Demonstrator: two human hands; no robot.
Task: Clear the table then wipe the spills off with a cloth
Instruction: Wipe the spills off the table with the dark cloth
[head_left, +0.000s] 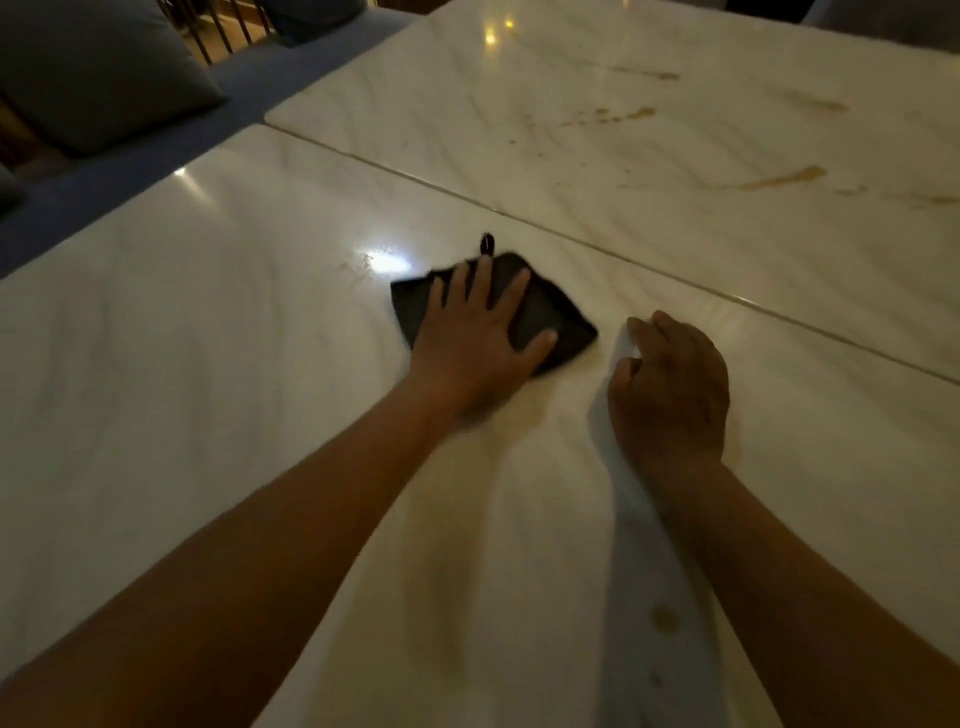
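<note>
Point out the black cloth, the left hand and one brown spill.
black cloth (558, 325), head view, bare fabric beside the fingers.
left hand (475, 343), head view, back of hand.
brown spill (787, 177), head view, middle of streak.

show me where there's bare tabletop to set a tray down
Near slab: bare from the cushioned bench edge across to the black cloth under the left hand. Busy around both hands; right hand. Far slab, beyond the seam, is bare but streaked with brown spills.

Left hand (480, 332) flat, fingers spread; right hand (670, 384) curled.
</note>
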